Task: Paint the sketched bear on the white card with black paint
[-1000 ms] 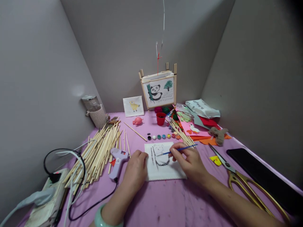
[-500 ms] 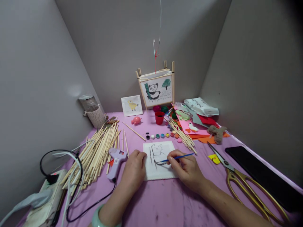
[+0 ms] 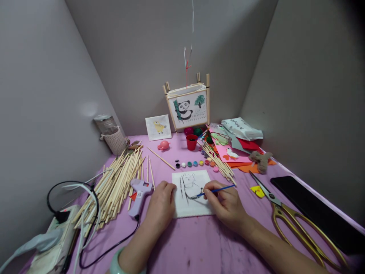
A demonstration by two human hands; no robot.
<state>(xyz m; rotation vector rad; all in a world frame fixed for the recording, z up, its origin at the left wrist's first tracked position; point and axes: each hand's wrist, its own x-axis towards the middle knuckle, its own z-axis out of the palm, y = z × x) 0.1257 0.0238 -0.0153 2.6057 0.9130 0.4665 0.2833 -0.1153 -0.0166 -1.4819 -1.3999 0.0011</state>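
A small white canvas (image 3: 194,209) lies flat on the table before me, carrying a black line drawing of a bear-like figure beside upright strokes. My right hand (image 3: 224,199) pinches a thin blue-handled paintbrush (image 3: 218,189), its dark tip at the black curved line low in the drawing. At the canvas's left edge, my left hand (image 3: 162,199) holds it with curled fingers, the thumb along the edge; the undersides of those fingers are hidden. Just behind the canvas runs a strip of small paint pots (image 3: 189,164). Farther back stands a red cup (image 3: 191,142) with dark liquid.
Left are a lilac glue gun (image 3: 139,196), wooden sticks (image 3: 122,182) and a power strip (image 3: 54,236) with cables. Large gold-handled scissors (image 3: 285,217) and a black slab (image 3: 310,209) lie right. Behind, a panda-picture frame (image 3: 188,108) hangs near a yellow-animal canvas (image 3: 159,127).
My right hand and the paintbrush have shifted slightly right, and the lower black line looks a little darker. My left hand stays at the canvas edge. The view has moved very slightly.
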